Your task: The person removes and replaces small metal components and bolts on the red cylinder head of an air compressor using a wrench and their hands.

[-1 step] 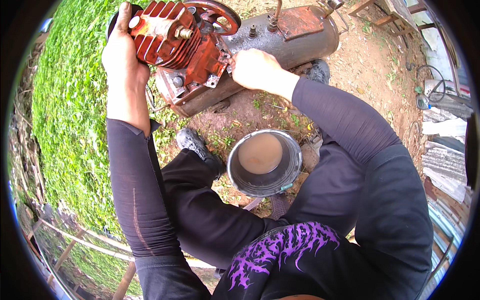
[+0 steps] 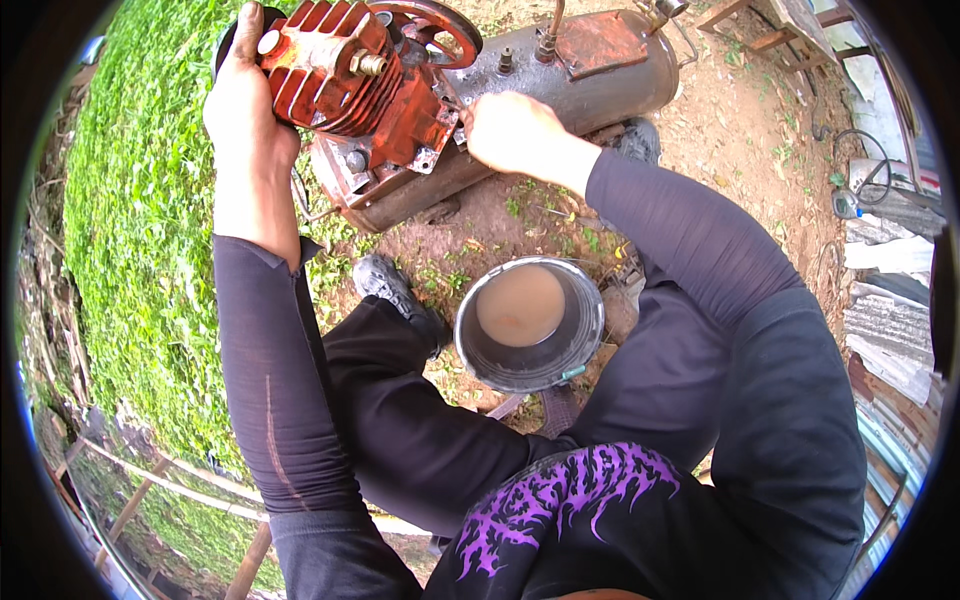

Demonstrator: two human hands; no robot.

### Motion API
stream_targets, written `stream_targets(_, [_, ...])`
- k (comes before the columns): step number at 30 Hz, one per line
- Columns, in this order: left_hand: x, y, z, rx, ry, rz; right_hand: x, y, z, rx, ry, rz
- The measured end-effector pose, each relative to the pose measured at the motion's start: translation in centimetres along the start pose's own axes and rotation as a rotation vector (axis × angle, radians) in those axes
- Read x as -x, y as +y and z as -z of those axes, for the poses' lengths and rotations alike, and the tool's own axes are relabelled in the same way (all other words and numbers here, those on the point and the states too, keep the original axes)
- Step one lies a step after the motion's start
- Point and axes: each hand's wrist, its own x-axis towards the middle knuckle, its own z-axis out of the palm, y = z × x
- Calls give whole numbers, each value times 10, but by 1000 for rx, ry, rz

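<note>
My left hand grips the left side of a red, finned compressor pump, thumb uppermost. The pump has a brass fitting and a spoked wheel behind it. It sits on a dull metal air tank lying on its side, which carries a rusty red plate. My right hand is closed at the right edge of the pump's mounting base; what its fingertips hold is hidden.
A dark bucket of murky brown liquid stands between my feet. Grass lies to my left, dirt ground around the tank. At the right are a wooden frame, a looped black hose and corrugated sheets.
</note>
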Motion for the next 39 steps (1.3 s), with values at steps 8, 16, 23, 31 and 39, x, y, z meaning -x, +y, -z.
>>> stream_targets(8, [2,0,-2,-34,41,-8,7,-6,3,-41,74,-26])
stream_targets(16, [4,3,2,-34,44,-2,22,-21,17,-30,-22,-66])
stream_targets(23, [-3,-6,-4,-11,48,-6,36,2,28,60,82,-46])
stream_targets(31, [31,6,-26,36,87,-149,135,-68,-66,128,-1088,-42])
stream_targets(39, [14,-13,-22,-169,150,-289,195,-51,-299,-130,-737,-567])
